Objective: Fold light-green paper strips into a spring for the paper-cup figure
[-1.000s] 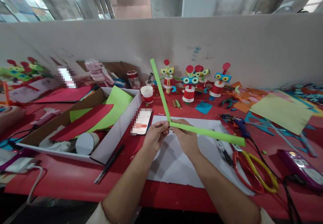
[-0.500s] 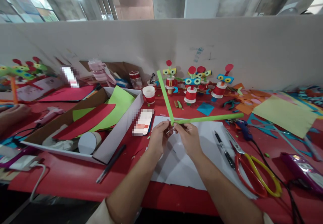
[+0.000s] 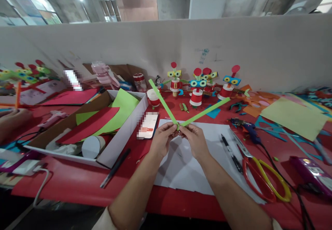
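Green paper strips point(image 3: 204, 111) pinched; hands point(image 3: 163, 140) close together, forearms point(image 3: 135, 185) converging forward

strips point(image 3: 164, 102) in front of figures point(image 3: 196, 97)

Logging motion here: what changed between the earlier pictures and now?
The right bright green paper strip swung upward; the left strip tilted further left. The left hand and right hand still pinch their meeting ends; red-and-yellow-handled metal scissors stayed put.
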Demonstrator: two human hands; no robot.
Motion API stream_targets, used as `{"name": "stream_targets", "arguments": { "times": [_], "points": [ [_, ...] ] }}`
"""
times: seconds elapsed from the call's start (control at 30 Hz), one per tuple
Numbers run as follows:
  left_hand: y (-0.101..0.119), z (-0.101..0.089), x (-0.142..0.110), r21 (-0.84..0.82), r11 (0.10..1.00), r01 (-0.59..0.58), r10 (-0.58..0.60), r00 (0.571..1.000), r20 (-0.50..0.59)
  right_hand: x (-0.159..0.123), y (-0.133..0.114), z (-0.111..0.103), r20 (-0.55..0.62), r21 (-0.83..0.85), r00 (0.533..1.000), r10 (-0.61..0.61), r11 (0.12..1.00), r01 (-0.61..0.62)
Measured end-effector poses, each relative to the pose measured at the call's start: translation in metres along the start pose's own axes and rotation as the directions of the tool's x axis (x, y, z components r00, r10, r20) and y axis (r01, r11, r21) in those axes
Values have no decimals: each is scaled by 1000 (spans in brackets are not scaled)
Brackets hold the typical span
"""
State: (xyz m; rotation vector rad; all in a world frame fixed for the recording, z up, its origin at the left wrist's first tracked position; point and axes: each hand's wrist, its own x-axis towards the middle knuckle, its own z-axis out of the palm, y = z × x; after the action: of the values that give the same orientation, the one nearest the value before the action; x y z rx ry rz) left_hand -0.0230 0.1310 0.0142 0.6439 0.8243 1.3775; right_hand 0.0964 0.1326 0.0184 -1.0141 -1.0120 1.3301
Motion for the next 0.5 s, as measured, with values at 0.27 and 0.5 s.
{"name": "stream_targets", "arguments": {
  "times": [0.27,0.5],
  "points": [
    [-1,0,0,-23,1000,3,-3,1000,20,1,-1,-2,25,15,999,22,1000,-22],
    [1,2,-2,-23,1000,-19,19,1000,14,-2,-5,0,8,21,999,34,999,-34]
  ]
}}
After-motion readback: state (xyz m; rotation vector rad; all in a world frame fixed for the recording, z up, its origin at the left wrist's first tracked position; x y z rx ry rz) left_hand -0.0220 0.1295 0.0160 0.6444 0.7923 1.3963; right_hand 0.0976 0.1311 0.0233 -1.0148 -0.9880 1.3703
